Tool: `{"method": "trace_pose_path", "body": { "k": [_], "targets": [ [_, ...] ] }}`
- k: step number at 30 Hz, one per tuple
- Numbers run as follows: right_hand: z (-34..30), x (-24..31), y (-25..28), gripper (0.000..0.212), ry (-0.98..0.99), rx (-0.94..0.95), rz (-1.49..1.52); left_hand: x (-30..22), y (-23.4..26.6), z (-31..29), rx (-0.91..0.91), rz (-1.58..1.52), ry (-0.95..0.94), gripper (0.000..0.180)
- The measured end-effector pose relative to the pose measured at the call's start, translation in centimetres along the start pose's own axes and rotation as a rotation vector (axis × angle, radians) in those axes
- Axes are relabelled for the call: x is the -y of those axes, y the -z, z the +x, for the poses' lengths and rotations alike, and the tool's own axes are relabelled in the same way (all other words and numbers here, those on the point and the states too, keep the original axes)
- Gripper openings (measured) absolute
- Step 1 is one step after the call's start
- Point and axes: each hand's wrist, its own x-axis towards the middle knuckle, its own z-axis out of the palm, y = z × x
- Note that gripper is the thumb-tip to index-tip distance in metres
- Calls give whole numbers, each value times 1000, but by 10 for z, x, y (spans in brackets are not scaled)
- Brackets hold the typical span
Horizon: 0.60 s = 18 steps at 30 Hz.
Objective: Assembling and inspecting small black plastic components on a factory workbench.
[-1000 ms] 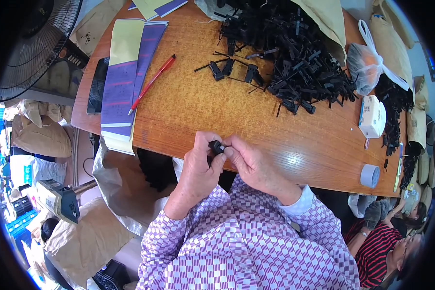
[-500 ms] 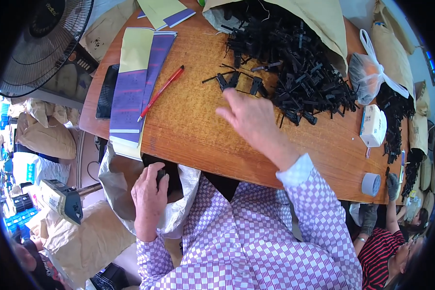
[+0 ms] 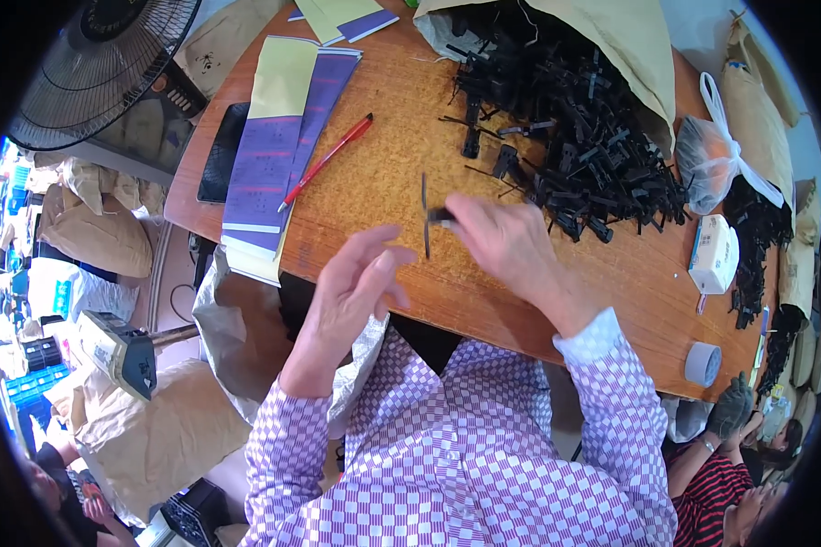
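Observation:
Pinched in my right hand [image 3: 504, 239] is a black plastic part [image 3: 440, 215] with a thin bar across its end. It hangs above the worn middle of the wooden table [image 3: 383, 164]. My left hand [image 3: 348, 290] is raised at the table's front edge, fingers spread and holding nothing, a little apart from that part. Beyond my right hand lies a heap of similar black plastic parts [image 3: 593, 146], spilling from a large paper sack [image 3: 611, 41]. A few loose ones lie at the heap's near left edge.
Left on the table are a red pen [image 3: 327, 162], purple-and-yellow booklets [image 3: 263, 164] and a dark phone [image 3: 221, 153]. To the right stand a knotted plastic bag [image 3: 707, 159], a tissue pack [image 3: 713, 255] and a tape roll [image 3: 702, 363]. A white woven sack [image 3: 223, 310] opens below the front edge.
My left hand has risen from the woven sack to the table edge, and the dark thing in it is gone. My right hand has picked up a black part and drawn it nearer.

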Motion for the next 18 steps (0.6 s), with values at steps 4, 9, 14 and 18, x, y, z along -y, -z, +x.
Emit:
{"method": "trace_pose_path", "body": {
  "k": [4,9,14,18],
  "targets": [
    [-30,14,19,26,115,16,-69,18,-11,16,308,-335,260,44],
    [-52,19,33,27,215,15,-87,27,-25,12,502,-672,459,35],
    [-67,20,34,38,144,44,52,29,-37,3,403,-715,528,24],
    [-73,34,26,44,-220,-94,439,16,-45,-1,277,-469,392,26]
  ]
}}
